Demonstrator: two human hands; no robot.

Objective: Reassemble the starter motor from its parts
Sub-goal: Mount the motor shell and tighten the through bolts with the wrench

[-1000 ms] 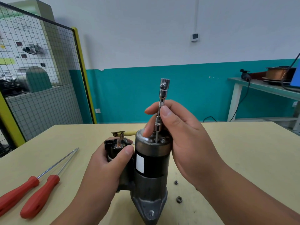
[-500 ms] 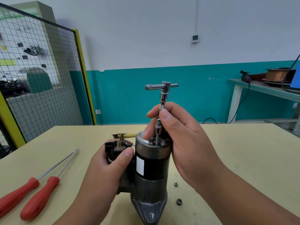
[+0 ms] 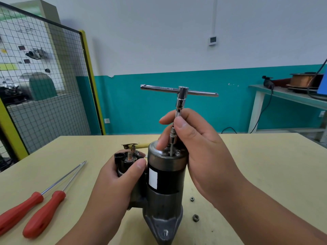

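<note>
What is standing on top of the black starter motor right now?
A T-handle driver stands upright on the top of the starter motor, pinched by the right hand. A small stud shows beside its shaft. What its tip engages is hidden from this view.

The left grip (image 3: 113,181) and right grip (image 3: 200,144) are bare hands with short, trimmed nails. The left forearm (image 3: 88,225) and right forearm (image 3: 261,214) are bare to the lower edge.

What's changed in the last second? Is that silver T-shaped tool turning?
Yes. The crossbar of the T-handle driver has swung round: end-on to the camera before, now side to side. The right hand still pinches its shaft, the left hand still grips the starter motor. The screwdrivers and nuts have not moved.
</note>
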